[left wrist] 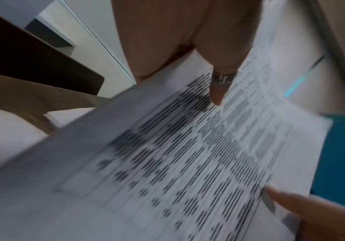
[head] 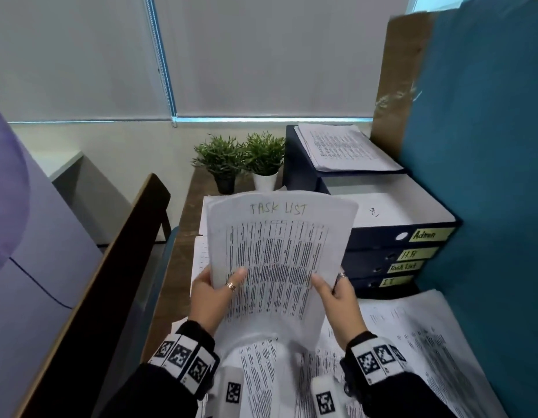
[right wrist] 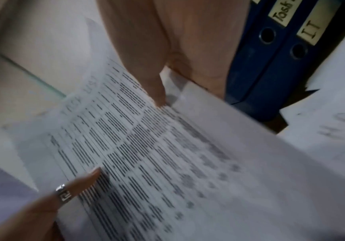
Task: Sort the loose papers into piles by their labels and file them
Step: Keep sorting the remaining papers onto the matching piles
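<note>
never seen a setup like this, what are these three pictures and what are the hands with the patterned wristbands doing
No robot here: a person wears three cameras. The wide picture comes from the head; the other two from the wrists, looking along the fingers. The left hand and right hand each grip a side of a sheaf of papers headed TASK LIST. Loose papers lie on the desk. On the right lie stacked binders labelled Admin, HR, Task List, IT.
</note>
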`<action>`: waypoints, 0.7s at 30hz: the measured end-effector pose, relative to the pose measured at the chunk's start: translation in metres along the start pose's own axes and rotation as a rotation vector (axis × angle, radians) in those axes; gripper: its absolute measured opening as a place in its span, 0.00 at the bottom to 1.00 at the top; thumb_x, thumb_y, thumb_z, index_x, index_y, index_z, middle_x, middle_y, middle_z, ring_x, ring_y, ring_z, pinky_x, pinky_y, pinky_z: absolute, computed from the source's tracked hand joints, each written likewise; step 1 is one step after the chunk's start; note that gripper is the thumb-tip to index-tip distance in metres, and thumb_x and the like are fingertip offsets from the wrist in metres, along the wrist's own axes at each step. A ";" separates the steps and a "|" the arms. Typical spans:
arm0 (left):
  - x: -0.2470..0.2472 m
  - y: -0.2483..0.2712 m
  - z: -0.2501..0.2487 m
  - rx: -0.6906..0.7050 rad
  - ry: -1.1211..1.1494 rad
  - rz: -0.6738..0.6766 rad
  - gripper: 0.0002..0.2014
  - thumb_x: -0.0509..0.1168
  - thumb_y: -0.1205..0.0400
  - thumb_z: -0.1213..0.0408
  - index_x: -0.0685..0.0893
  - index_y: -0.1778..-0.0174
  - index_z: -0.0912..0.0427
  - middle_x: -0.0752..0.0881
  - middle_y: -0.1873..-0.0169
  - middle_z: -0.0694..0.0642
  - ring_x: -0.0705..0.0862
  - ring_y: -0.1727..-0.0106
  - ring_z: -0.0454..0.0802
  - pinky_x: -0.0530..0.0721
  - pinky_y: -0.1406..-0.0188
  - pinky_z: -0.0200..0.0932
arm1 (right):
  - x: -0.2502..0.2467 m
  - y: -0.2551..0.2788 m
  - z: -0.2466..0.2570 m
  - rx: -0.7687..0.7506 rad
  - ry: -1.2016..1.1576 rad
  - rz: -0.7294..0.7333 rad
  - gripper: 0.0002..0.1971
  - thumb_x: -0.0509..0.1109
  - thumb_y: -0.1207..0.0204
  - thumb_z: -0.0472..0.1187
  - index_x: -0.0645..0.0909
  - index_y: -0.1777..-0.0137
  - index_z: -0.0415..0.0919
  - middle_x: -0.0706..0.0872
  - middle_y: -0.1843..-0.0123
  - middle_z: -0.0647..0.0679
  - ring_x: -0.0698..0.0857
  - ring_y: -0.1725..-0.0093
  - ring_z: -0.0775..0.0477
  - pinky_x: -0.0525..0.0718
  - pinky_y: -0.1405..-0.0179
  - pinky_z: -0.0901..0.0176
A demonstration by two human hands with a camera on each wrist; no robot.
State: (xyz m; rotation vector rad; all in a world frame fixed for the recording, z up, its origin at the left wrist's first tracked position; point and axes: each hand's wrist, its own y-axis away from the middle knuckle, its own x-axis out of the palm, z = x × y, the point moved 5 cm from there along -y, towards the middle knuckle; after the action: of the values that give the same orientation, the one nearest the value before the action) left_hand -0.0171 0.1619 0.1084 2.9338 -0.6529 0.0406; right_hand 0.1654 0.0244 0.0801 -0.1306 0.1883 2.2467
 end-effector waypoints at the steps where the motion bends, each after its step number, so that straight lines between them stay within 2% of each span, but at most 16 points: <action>1: 0.001 -0.001 0.006 -0.050 -0.042 0.020 0.11 0.72 0.25 0.66 0.82 0.48 0.54 0.87 0.54 0.50 0.85 0.49 0.48 0.84 0.53 0.44 | 0.002 0.000 -0.007 0.041 0.044 0.055 0.15 0.67 0.22 0.45 0.73 0.52 0.30 0.81 0.55 0.30 0.82 0.54 0.36 0.82 0.49 0.48; 3: 0.003 0.000 0.018 -0.102 -0.166 0.061 0.16 0.70 0.24 0.64 0.80 0.41 0.59 0.86 0.51 0.54 0.84 0.43 0.55 0.81 0.41 0.50 | 0.005 0.003 -0.018 0.097 0.096 0.175 0.11 0.64 0.20 0.41 0.76 0.41 0.37 0.85 0.43 0.41 0.84 0.45 0.46 0.81 0.40 0.53; 5: 0.005 0.000 0.015 -0.074 -0.215 0.061 0.15 0.69 0.22 0.64 0.80 0.40 0.60 0.86 0.52 0.53 0.84 0.43 0.54 0.80 0.39 0.50 | -0.001 0.005 -0.018 0.080 0.103 0.207 0.13 0.63 0.19 0.39 0.77 0.36 0.41 0.85 0.39 0.47 0.84 0.41 0.50 0.81 0.36 0.50; 7: 0.012 0.000 0.003 -0.009 -0.176 0.096 0.14 0.68 0.22 0.62 0.81 0.41 0.58 0.88 0.52 0.53 0.85 0.51 0.48 0.82 0.41 0.53 | -0.018 0.006 -0.004 0.037 0.078 0.182 0.13 0.63 0.19 0.38 0.78 0.37 0.43 0.87 0.43 0.49 0.85 0.43 0.49 0.83 0.39 0.46; 8: 0.017 -0.002 -0.002 0.013 -0.162 0.119 0.14 0.68 0.21 0.61 0.82 0.40 0.58 0.89 0.54 0.52 0.85 0.57 0.44 0.83 0.45 0.55 | -0.031 0.006 0.001 0.011 0.068 0.158 0.11 0.63 0.20 0.37 0.79 0.39 0.45 0.87 0.45 0.51 0.86 0.45 0.51 0.84 0.41 0.50; 10: 0.028 -0.008 -0.006 0.009 -0.123 0.138 0.12 0.64 0.18 0.58 0.81 0.42 0.59 0.87 0.60 0.49 0.82 0.64 0.41 0.85 0.57 0.56 | -0.063 0.007 0.014 -0.042 0.087 0.062 0.08 0.63 0.20 0.36 0.79 0.46 0.49 0.86 0.50 0.55 0.84 0.48 0.57 0.81 0.43 0.57; 11: 0.032 -0.013 -0.002 -0.019 -0.105 0.114 0.11 0.61 0.17 0.56 0.80 0.45 0.59 0.85 0.59 0.51 0.81 0.64 0.44 0.84 0.63 0.52 | -0.084 0.006 0.018 -0.054 0.097 -0.017 0.07 0.63 0.20 0.37 0.79 0.49 0.48 0.85 0.52 0.55 0.83 0.49 0.56 0.79 0.42 0.57; 12: 0.036 -0.017 0.004 -0.043 -0.121 0.074 0.12 0.57 0.16 0.53 0.78 0.51 0.58 0.83 0.59 0.52 0.80 0.62 0.47 0.81 0.64 0.47 | -0.106 0.005 0.017 -0.055 0.111 -0.108 0.05 0.63 0.20 0.37 0.80 0.50 0.46 0.85 0.53 0.52 0.83 0.49 0.52 0.78 0.43 0.55; 14: 0.047 -0.022 0.025 -0.054 -0.288 0.055 0.13 0.55 0.15 0.51 0.73 0.61 0.55 0.78 0.63 0.51 0.77 0.61 0.51 0.75 0.60 0.45 | -0.149 0.005 0.014 -0.065 0.166 -0.267 0.05 0.63 0.20 0.38 0.80 0.50 0.40 0.84 0.54 0.44 0.81 0.49 0.45 0.75 0.48 0.54; 16: 0.073 -0.017 0.051 -0.014 -0.543 0.221 0.10 0.60 0.16 0.56 0.72 0.62 0.54 0.77 0.64 0.49 0.76 0.61 0.50 0.74 0.61 0.42 | -0.185 0.007 0.009 -0.068 0.265 -0.337 0.07 0.62 0.19 0.38 0.79 0.49 0.36 0.83 0.52 0.40 0.80 0.49 0.44 0.73 0.49 0.54; 18: 0.110 -0.007 0.076 0.049 -0.835 0.487 0.03 0.63 0.19 0.60 0.77 0.54 0.53 0.80 0.56 0.51 0.80 0.55 0.51 0.76 0.57 0.40 | -0.210 0.008 -0.005 -0.003 0.369 -0.322 0.06 0.60 0.18 0.37 0.78 0.47 0.36 0.82 0.51 0.41 0.80 0.47 0.42 0.73 0.47 0.53; 20: 0.149 0.006 0.098 0.127 -1.102 0.695 0.13 0.65 0.20 0.59 0.77 0.41 0.54 0.80 0.43 0.53 0.78 0.41 0.52 0.75 0.43 0.41 | -0.228 0.007 -0.034 0.149 0.460 -0.277 0.08 0.58 0.17 0.37 0.75 0.44 0.35 0.81 0.46 0.39 0.79 0.45 0.41 0.74 0.43 0.51; 21: 0.166 0.010 0.107 0.144 -1.194 0.756 0.18 0.65 0.21 0.57 0.75 0.36 0.53 0.77 0.38 0.53 0.74 0.35 0.52 0.72 0.36 0.45 | -0.235 0.006 -0.050 0.193 0.526 -0.257 0.12 0.57 0.17 0.37 0.75 0.39 0.31 0.81 0.41 0.35 0.79 0.42 0.38 0.75 0.40 0.48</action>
State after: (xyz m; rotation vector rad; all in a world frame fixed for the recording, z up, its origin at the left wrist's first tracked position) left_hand 0.1291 0.0680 0.0126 2.3271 -1.8560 -1.6746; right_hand 0.3103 -0.1672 0.0688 -0.6071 0.6299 1.8862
